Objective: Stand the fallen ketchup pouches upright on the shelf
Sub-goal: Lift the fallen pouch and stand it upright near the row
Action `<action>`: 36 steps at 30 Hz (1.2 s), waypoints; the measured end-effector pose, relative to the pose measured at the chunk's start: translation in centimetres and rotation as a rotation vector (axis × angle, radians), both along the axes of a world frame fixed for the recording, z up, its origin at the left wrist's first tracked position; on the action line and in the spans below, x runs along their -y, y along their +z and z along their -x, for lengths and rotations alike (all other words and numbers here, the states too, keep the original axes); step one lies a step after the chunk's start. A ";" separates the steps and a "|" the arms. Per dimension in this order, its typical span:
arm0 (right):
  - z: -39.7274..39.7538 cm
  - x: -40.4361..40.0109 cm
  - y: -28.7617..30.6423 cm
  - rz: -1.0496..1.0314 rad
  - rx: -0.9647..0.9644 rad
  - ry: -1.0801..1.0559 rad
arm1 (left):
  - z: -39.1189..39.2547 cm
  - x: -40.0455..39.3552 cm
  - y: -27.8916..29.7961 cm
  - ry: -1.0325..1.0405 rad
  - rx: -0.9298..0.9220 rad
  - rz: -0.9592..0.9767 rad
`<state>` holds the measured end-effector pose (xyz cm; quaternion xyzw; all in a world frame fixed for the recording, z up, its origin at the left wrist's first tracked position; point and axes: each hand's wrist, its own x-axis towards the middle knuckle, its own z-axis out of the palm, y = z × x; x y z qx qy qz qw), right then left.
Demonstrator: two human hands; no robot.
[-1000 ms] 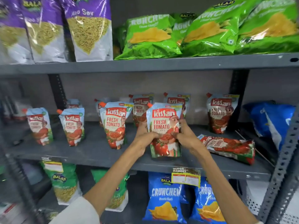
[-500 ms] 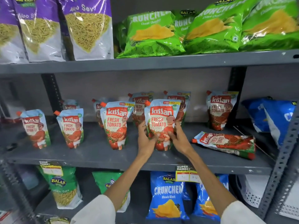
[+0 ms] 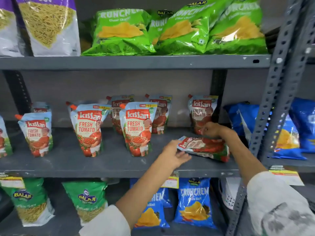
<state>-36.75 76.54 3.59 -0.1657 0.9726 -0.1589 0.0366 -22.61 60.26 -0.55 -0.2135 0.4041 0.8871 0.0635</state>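
1 red-and-pale-blue plastic ketchup pouch [image 3: 203, 148] lies flat at the right end of the grey metal shelf [image 3: 105, 165], the rest upright. The right hand [image 3: 212, 129] curls over its far edge, apparently to tip it up; the left hand [image 3: 174, 153], open-fingered, touches its near end, gripping nothing

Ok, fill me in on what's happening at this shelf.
A person is tidying ketchup pouches on the middle shelf. One fallen pouch lies on its side at the right. The right hand is on its far edge and the open left hand is at its near end, apparently about to lift it. The other pouches, such as the nearest upright pouch, already stand, so this looks like the last one down.
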 end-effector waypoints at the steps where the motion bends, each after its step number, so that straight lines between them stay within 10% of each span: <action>1: 0.4 -0.7 -0.3 -0.046 0.078 -0.013 | 0.5 -1.1 0.0 -0.038 0.022 -0.014; 9: 0.0 -2.4 -1.4 0.199 0.211 -0.017 | 3.6 -5.2 1.0 -0.078 0.125 0.105; 21: -3.7 0.1 -3.9 1.137 -0.354 0.134 | 5.8 -2.0 1.9 0.416 -0.487 0.909; 36: -5.4 -1.0 -9.1 0.994 -0.054 0.127 | 5.9 0.0 -5.5 -0.010 -0.552 1.045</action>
